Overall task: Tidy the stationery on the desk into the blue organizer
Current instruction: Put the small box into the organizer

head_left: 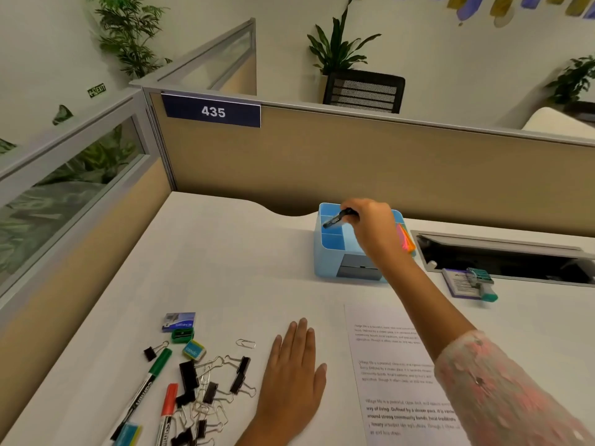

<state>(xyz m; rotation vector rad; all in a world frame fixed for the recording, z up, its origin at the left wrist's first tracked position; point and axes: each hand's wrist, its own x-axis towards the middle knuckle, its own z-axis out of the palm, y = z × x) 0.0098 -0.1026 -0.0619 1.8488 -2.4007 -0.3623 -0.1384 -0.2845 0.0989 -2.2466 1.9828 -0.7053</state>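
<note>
At the lower left of the frame the clutter waits on the worktop: a green marker and a red marker lying side by side, black binder clips tangled with wire paper clips, a green sharpener, a small eraser and a blue staple box just above them. 1 loose paper clip lies apart to their right.

Just right of that pile, your left hand lies flat with fingers straight, its grip released and holding nothing; it probably steadies you while you lean forward.

At centre right, your right hand reaches over the blue organizer, which sits against the partition, its grip pinching a dark marker. The marker tilts tip-down toward a rear compartment, likely so it stands upright once let go. Bright sticky notes already fill the organizer's right side.

Below, a printed sheet lies beneath your forearm. At far right, a stamp rests on a pad.
</note>
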